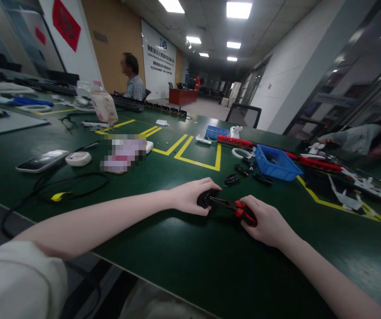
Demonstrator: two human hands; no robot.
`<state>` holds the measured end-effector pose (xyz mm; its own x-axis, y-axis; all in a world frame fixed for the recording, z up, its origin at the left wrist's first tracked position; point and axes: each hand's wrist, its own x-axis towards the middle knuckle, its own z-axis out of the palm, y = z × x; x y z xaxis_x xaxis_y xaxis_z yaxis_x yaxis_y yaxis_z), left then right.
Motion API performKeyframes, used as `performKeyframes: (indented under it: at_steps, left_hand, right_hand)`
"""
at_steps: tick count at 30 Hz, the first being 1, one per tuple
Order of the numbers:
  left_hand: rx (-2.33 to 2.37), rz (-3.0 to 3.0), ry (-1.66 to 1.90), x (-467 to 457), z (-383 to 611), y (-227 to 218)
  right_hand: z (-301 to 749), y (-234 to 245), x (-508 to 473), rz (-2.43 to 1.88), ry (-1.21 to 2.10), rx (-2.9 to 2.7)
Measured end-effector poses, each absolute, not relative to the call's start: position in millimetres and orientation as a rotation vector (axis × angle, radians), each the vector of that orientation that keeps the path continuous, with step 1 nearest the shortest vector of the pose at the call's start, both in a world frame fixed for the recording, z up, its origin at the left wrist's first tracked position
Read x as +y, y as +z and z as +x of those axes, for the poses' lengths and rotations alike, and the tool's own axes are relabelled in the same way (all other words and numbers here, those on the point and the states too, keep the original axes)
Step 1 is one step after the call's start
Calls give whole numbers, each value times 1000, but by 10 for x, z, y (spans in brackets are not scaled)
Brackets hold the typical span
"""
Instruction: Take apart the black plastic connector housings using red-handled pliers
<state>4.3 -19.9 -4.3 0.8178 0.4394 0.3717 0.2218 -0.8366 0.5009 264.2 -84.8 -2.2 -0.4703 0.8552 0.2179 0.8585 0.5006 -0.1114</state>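
Observation:
Between the thumb and fingers of my left hand [193,196] is a small black part [204,199], held just above the green table. Its exact kind I cannot make out. My right hand [266,220] is wrapped round the red and black handles of a pair of needle-nose pliers [224,203]. The jaws point left and their tips meet the black part. Whether they grip it is too small to tell. Beyond my hands lie several black pieces, among them a dark clump [232,179] and a longer one [262,179].
A blue bin [276,163] stands right of centre, with a smaller blue basket [217,132] behind. A white ring [241,153] lies near them. At left are a phone [124,155], a black cable [87,176] and a bottle [104,104]. People sit at far left and right.

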Motion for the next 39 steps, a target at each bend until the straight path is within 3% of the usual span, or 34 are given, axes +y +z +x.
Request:
performKeyframes:
  at_steps: [13,39]
  left_hand:
    - [527,2618,582,-188,34,2]
    - [554,2667,629,-197,52,16]
  right_hand:
    - [2669,-70,-825,-1354,-148,-2495]
    - [2664,-62,-849,-1383,-36,-2460]
